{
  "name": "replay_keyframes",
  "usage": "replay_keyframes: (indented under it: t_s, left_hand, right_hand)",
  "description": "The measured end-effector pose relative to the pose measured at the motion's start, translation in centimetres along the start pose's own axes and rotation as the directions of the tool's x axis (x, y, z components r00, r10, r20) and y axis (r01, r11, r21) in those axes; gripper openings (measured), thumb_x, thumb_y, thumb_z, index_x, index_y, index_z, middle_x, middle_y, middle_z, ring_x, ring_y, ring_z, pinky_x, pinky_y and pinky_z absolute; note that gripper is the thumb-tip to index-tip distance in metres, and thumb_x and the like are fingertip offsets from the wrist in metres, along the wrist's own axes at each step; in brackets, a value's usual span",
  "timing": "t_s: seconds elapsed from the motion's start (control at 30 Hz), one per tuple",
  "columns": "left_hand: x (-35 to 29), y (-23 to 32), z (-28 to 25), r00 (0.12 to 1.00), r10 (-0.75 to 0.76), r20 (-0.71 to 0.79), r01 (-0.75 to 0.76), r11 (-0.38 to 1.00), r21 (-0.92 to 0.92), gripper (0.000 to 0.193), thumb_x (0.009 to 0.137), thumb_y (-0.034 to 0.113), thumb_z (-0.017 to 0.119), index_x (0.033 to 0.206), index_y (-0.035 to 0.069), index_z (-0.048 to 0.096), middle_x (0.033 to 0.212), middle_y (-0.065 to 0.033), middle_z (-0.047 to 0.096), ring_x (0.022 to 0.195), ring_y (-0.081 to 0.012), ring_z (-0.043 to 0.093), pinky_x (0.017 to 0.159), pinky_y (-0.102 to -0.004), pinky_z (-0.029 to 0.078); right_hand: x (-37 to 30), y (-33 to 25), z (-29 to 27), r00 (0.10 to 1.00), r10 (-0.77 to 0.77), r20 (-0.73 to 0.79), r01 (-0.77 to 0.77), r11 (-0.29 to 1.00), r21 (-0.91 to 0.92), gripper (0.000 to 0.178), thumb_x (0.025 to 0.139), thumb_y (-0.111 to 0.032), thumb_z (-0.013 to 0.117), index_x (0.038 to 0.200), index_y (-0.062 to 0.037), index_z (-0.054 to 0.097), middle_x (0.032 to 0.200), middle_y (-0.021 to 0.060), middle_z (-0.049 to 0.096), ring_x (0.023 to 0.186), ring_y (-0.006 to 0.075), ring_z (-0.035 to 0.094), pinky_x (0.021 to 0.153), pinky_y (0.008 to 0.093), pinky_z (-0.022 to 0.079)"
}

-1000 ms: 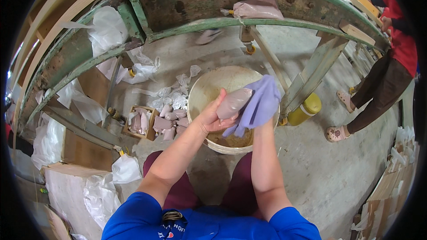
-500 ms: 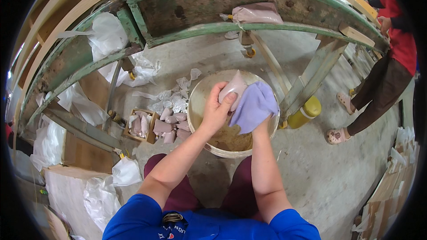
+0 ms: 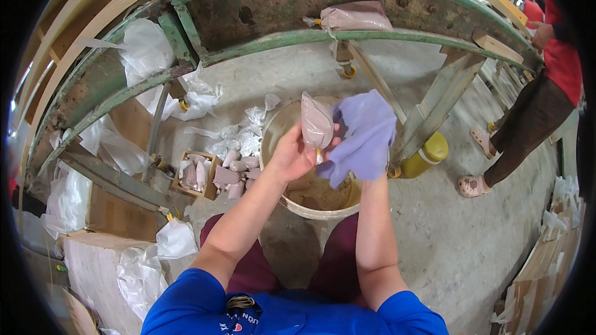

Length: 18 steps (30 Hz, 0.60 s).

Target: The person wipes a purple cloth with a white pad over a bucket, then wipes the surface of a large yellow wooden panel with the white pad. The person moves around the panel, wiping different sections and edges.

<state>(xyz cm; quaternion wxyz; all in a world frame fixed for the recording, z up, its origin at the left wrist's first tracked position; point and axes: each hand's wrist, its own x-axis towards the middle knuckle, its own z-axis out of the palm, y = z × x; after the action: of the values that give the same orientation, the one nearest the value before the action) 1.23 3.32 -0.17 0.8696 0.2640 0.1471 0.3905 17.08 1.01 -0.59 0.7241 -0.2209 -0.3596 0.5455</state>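
A small clear plastic bag of pinkish paste point(image 3: 316, 123), tied with yellow at its lower end, stands tilted in my left hand point(image 3: 292, 156), whose fingers curl behind it. Beside it, a purple cloth point(image 3: 367, 133) drapes over my right hand point(image 3: 373, 185) and hides the fingers; the cloth's left edge comes close to the bag. Both hands are above a round, pale bucket point(image 3: 323, 214) with brownish residue inside. To the bucket's left, several similar filled bags point(image 3: 228, 177) lie piled on the floor, and more sit in a small wooden box point(image 3: 210, 190).
A green metal frame point(image 3: 267, 48) curves across the far side, with a larger pink-filled bag point(image 3: 357, 17) lying on it. Crumpled plastic point(image 3: 239, 139) is behind the pile. A yellow-green jug point(image 3: 428, 155) stands right of the bucket. A person in red point(image 3: 562, 62) stands at far right.
The bag has turned in my left hand, so its tied yellow end now shows at the bottom. My right hand has shifted slightly right with the cloth, away from the bag.
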Motion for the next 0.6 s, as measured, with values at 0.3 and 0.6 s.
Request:
replay_keyframes:
  t_s: [0.3, 0.6]
  left_hand:
    - [-0.7, -0.5, -1.0, 0.999, 0.003, -0.033, 0.006, 0.963, 0.269, 0.075, 0.081, 0.064, 0.046, 0.128, 0.005, 0.042, 0.116, -0.0112, 0.056, 0.107, -0.0213, 0.055, 0.092, -0.0366, 0.045]
    - [0.0, -0.5, -2.2, 0.804, -0.091, 0.588, 0.235, 0.956, -0.173, 0.065, 0.083, 0.063, 0.046, 0.117, 0.007, 0.049, 0.106, -0.0083, 0.058, 0.083, -0.0158, 0.058, 0.057, -0.0262, 0.045]
  right_hand:
    - [-1.1, 2.6, 1.8, 0.861, -0.441, 0.255, 0.446, 0.411, -0.795, 0.041, 0.075, -0.014, 0.069, 0.110, -0.0019, 0.053, 0.100, 0.0097, 0.058, 0.089, 0.0192, 0.059, 0.079, 0.0299, 0.048]
    - [0.1, 0.5, -0.4, 0.946, -0.278, -0.170, 0.184, 0.886, -0.425, 0.029, 0.090, -0.018, 0.051, 0.115, -0.0028, 0.051, 0.093, 0.0070, 0.057, 0.082, 0.0150, 0.057, 0.072, 0.0264, 0.048]
